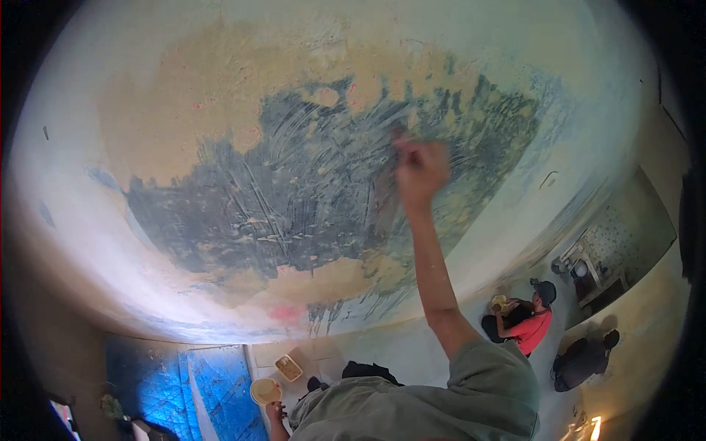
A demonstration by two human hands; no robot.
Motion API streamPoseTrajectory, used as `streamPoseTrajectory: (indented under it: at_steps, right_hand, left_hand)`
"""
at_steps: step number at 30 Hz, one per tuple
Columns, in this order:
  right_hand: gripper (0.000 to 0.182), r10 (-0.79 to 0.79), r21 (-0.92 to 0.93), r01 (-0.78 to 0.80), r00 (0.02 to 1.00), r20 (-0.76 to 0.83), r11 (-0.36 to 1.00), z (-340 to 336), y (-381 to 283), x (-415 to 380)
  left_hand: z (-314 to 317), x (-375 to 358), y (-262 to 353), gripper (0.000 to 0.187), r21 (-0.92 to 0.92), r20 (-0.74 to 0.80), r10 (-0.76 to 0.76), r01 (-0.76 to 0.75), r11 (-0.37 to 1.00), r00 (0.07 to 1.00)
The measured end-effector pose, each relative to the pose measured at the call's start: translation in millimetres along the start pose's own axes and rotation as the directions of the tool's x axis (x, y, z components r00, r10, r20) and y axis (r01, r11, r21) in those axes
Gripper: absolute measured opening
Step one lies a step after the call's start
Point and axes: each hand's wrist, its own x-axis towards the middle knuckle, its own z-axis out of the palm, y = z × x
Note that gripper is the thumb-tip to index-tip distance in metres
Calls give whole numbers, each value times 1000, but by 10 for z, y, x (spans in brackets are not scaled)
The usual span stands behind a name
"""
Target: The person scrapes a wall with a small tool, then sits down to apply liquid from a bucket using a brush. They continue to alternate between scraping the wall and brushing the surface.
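Head view, fisheye, looking along a wall (220, 95) that fills most of the frame. Wall surface patchy: pale plaster at the edges, tan upper left, a broad dark grey-blue scraped patch (294, 198) across the centre, scored with fine scratch lines.

Right hand (419, 170) raised on an outstretched arm, right of frame centre, fingers closed around a scraper (387, 195). Motion blur over the grip. Scraper lies just left of and below the fist, flat against the dark patch. Long axis runs near vertical in the frame, slightly tilted; the lower end points toward the bottom of the frame, the top end is hidden in the fist. Blade edge too blurred to make out.

Left hand (275, 411) low at the bottom centre-left, well apart from the right. It touches the rim of a round yellow bowl (265, 391); whether the fingers are closed on it, cannot tell. A small rectangular tray (288, 367) sits just beside the bowl, to its upper right.

Lower right: a person in a red shirt (531, 323) crouched on the floor, another dark-clothed person (585, 359) beside. Blue sheet (176, 386) at lower left.
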Motion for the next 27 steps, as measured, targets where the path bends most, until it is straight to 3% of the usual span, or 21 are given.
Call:
streamPoseTrajectory:
  at_steps: [1,2,4,5,7,8,9,10,11,13,14,16,17,18,19,20,22,26,27]
  right_hand:
    - [13,187,17,-186,975,-121,982,-14,81,55]
    - [13,187,17,-187,975,-119,982,22,56,36]
    - [15,-67,9,69,989,-132,998,91,-8,-29]
    - [15,-69,5,70,988,-137,998,53,-9,-40]
    - [24,-211,-37,217,969,124,975,-3,-48,-91]
    - [24,-206,-32,212,971,124,977,-3,1,-17]
    - [17,10,-45,-12,999,-31,999,-9,106,138]
    - [16,225,-26,-234,957,-184,972,-20,167,219]
    - [16,227,-28,-236,956,-187,971,11,114,159]
    - [13,-118,33,118,993,1,993,109,-72,-17]
    - [13,-111,30,112,994,-16,993,72,-104,-8]
    - [14,-270,-54,276,957,108,960,6,-142,71]
    - [14,-259,-54,265,961,98,963,22,-88,113]
    - [14,18,-19,-19,999,-51,1000,41,12,184]
    - [15,291,50,-287,940,-180,957,33,82,225]
    - [15,286,40,-284,941,-182,958,36,8,151]
    - [16,-15,-91,25,995,104,996,67,-239,-93]
    - [15,32,-57,-32,999,-11,998,60,-87,150]
    - [15,223,14,-223,971,-81,975,50,-84,259]
  left_hand:
    - [-20,-16,-48,29,0,-2,-5,5,1000,1000]
    - [-31,-28,-83,29,2,-23,-63,63,998,998]
    - [-76,-46,-142,28,12,-41,-116,117,993,992]
    - [-91,-40,-191,28,6,-45,-127,127,992,991]
    - [-109,30,-246,30,-7,-57,-133,132,991,990]
    - [-143,6,-265,30,-27,-49,-119,118,993,992]
    - [-164,-4,-282,30,-46,-40,-105,103,994,994]
    - [-169,-10,-296,30,-44,-43,-105,103,994,994]
    - [-156,-38,-265,29,-24,-36,-87,86,996,996]
    - [-139,-33,-199,28,4,-25,-54,54,999,998]
    - [-121,-19,-158,28,8,-20,-37,38,999,999]
    - [-118,93,-126,28,-17,23,14,-14,1000,1000]
    - [-104,114,-88,29,8,15,16,-16,1000,1000]
    - [-65,92,-19,30,33,14,14,-14,999,1000]
    - [-49,51,34,30,38,17,14,-15,999,1000]
    - [-15,18,77,31,33,17,8,-8,999,1000]
    - [12,8,107,33,43,18,5,-6,999,1000]
    - [32,31,76,37,-4,27,94,-94,996,995]
    - [40,30,84,33,17,18,89,-89,996,996]
